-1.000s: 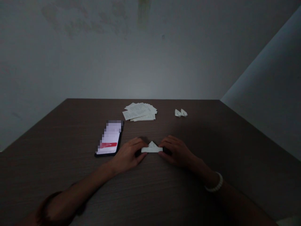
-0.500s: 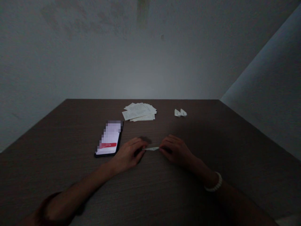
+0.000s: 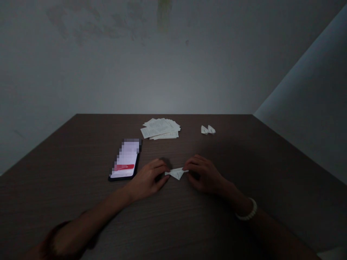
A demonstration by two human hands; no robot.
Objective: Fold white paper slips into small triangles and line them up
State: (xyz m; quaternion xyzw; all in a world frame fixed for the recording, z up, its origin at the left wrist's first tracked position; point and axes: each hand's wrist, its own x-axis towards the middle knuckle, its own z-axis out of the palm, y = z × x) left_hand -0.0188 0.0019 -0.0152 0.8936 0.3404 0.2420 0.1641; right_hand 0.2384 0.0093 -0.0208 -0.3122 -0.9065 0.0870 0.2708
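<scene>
Between my two hands is a small folded piece of printed paper (image 3: 177, 173), with a triangular flap pointing toward me. My left hand (image 3: 151, 177) pinches its left end between thumb and fingers. At the other end, the curled fingers of my right hand (image 3: 203, 172) grip the paper's right tip. Both hands rest low on the brown table (image 3: 162, 224). A white beaded bracelet (image 3: 248, 211) circles my right wrist.
A phone (image 3: 126, 159) with a lit, partly blurred screen lies left of my left hand. Farther back sits a fanned stack of printed paper slips (image 3: 161, 128). To its right stands a folded paper bow shape (image 3: 208, 130). A wall (image 3: 168, 72) rises behind the table.
The paper was seen as a thin strip between my hands; now it is turned so a wider triangular face shows. My fingers have shifted slightly at both ends.
</scene>
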